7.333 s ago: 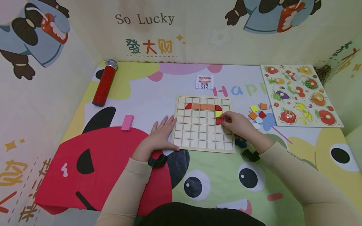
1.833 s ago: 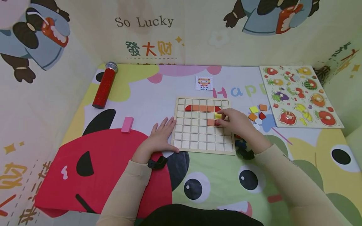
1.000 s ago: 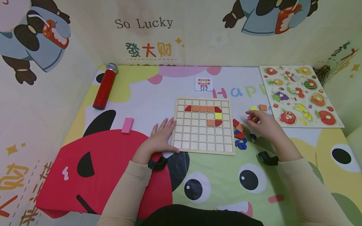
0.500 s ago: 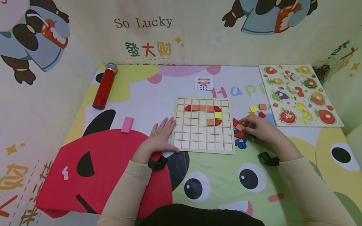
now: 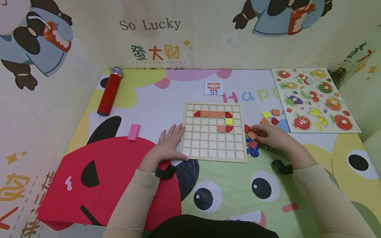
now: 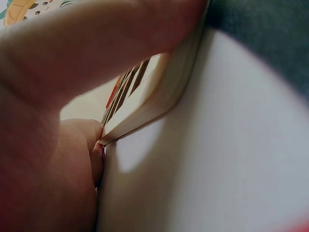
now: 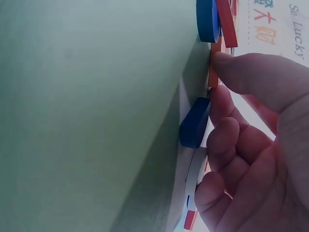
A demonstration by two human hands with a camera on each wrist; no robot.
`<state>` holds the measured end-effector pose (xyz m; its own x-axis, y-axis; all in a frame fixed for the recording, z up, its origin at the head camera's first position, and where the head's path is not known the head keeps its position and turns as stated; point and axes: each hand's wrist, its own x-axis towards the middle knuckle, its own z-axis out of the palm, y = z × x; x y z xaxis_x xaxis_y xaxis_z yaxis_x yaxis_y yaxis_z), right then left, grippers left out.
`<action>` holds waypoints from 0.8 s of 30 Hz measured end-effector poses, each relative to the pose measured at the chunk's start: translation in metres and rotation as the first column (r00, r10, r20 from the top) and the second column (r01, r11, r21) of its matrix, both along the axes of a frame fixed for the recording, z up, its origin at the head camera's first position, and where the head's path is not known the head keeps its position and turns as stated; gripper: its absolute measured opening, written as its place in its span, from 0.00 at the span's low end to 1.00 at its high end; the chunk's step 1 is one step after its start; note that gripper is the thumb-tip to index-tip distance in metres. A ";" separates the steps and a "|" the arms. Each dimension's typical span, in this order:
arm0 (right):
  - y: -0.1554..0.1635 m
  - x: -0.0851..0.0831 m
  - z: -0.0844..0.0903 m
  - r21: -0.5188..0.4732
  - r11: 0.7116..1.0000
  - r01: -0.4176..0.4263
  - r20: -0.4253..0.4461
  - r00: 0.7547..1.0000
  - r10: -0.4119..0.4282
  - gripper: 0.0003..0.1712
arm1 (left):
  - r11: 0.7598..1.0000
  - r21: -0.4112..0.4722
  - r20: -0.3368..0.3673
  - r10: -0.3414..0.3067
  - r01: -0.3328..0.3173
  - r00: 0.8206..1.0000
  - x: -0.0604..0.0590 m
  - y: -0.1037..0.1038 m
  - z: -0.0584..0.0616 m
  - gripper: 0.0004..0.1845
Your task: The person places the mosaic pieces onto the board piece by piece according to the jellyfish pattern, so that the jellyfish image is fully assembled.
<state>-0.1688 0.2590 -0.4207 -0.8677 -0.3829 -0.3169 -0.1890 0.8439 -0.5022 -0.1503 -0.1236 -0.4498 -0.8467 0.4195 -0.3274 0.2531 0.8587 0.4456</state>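
A wooden grid board (image 5: 209, 144) lies in the middle of the table, with red, orange and one yellow tile set in some squares. My left hand (image 5: 165, 144) rests flat at its left edge, fingers spread and thumb at the near corner; the left wrist view shows the thumb against the board's rim (image 6: 145, 108). Right of the board, my right hand (image 5: 274, 138) pinches an orange square tile (image 5: 252, 135) in the loose pile. Thumb and index finger touch that tile in the right wrist view (image 7: 215, 72). Blue pieces (image 5: 253, 152) and red ones (image 5: 252, 144) lie beside it.
A small pattern card (image 5: 213, 88) lies beyond the board. Yellow, orange and red tiles (image 5: 266, 114) sit before a fruit puzzle board (image 5: 317, 99) at the right. A red microphone (image 5: 109, 94) and a pink block (image 5: 133, 132) are at the left.
An orange tile now sits in the third row, left of the red quarter piece. My right hand left the board, reached the far tiles, then came back to the near pile. My left hand stayed.
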 end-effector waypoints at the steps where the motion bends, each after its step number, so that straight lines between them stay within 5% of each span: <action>1: 0.000 0.000 0.000 -0.004 1.000 -0.006 -0.001 1.000 0.006 0.22 | 1.000 0.001 -0.002 0.001 -0.001 1.000 0.000 0.000 -0.001 0.63; 24: 0.000 -0.001 -0.004 0.008 1.000 0.002 0.014 1.000 -0.003 0.19 | 1.000 0.011 -0.008 0.016 -0.016 1.000 0.002 0.000 -0.002 0.64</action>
